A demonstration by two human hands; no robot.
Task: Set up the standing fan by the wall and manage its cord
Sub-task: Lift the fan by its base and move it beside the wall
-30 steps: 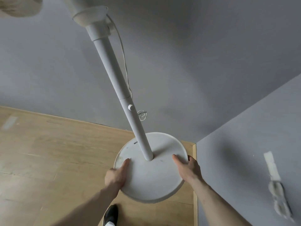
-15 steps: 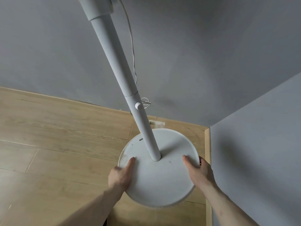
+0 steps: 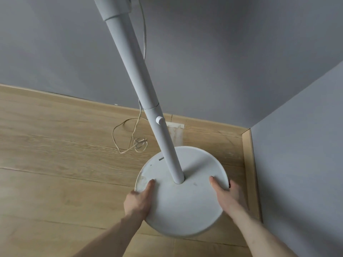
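The white standing fan has a round base near the corner of the room, and its pole rises toward the top of the view; the fan head is out of frame. My left hand grips the base's left rim with the thumb on top. My right hand grips the right rim the same way. A white height knob sits on the pole. The thin white cord hangs down behind the pole and lies in loose loops on the floor left of the base.
Grey walls meet in a corner at right, with a wooden skirting board along their foot. A pale strip of tape lies by the far skirting. Wood-plank floor stretches to the left.
The view has tilted down and more floor shows. The fan base has come down closer to the floor near the corner, and the cord's loops now lie on the floor.
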